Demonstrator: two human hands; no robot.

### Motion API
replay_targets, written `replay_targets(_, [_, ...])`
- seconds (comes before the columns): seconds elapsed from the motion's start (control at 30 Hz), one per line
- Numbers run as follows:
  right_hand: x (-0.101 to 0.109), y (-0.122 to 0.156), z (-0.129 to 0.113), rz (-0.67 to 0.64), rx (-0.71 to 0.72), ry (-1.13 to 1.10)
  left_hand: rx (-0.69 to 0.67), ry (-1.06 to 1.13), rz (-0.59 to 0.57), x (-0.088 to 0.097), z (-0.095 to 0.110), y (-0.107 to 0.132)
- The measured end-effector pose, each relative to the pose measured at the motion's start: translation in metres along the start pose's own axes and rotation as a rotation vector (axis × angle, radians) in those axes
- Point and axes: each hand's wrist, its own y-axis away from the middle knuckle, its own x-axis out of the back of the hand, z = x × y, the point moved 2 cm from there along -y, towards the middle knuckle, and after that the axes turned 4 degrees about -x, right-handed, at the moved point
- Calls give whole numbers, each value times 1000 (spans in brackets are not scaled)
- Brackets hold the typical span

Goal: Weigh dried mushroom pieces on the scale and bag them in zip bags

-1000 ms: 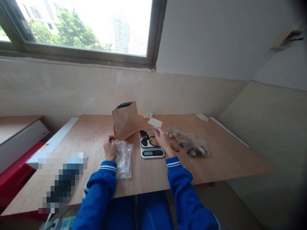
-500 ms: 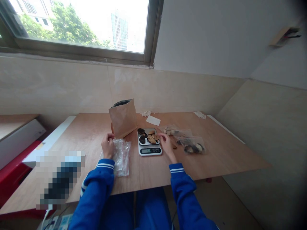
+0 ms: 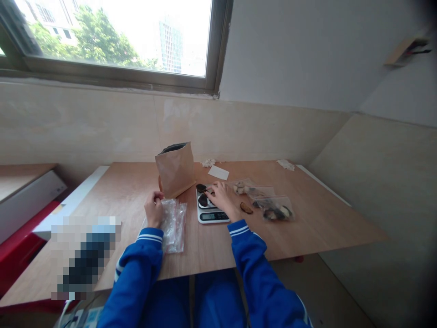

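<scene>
The digital kitchen scale (image 3: 214,217) sits mid-table, with dark dried slices (image 3: 203,199) on its left side. Over its platform reaches my right hand (image 3: 223,198), fingers apart and touching or just above the slices. It hides the lighter brown slices on the right of the platform. A single brown slice (image 3: 246,207) lies on the table to the right of that hand. Resting at the upper left edge of the clear plastic zip bags (image 3: 175,225), my left hand (image 3: 154,208) is curled closed. What its fingers hold, if anything, is hidden.
An open brown paper bag (image 3: 175,171) stands behind the zip bags. Filled clear bags (image 3: 278,210) lie right of the scale. A white card (image 3: 218,172) and crumpled tissue (image 3: 208,162) are at the back. A blurred-out object (image 3: 90,250) lies at the left.
My right hand has moved left from the scale's right edge to over its platform, covering the lighter slices. The loose brown slice on the table is now uncovered. My left hand stays put.
</scene>
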Motion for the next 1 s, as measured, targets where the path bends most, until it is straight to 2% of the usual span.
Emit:
replay_targets(0.07, [-1,-5,-12,-106,-9,139,4,2,1,0,0,0])
replay_targets(0.13, [-2,-7,-19,-151,-33,221,3,5,-1,-1,-1,0])
replay_targets(0.3, [-5,-10,-22,-132,-108,241,2,13,-17,-3,-2,0])
replay_targets(0.43, [-2,-12,-16,-51,-122,169,10,21,-19,-3,-2,0])
replay_targets(0.53, [13,-6,-4,124,-153,67,14,21,-19,-3,-2,0])
replay_targets(0.63, [27,16,20,289,-169,-41,11,12,-20,-2,-1,0])
replay_targets(0.73, [27,53,50,393,-220,-81,-20,-7,-18,0,4,1])
replay_targets(0.9, [-1,111,84,397,-259,7,-183,-89,-33,8,22,3])
replay_targets(1.0, [-14,125,88,364,-248,22,-258,-96,-152,2,42,5])
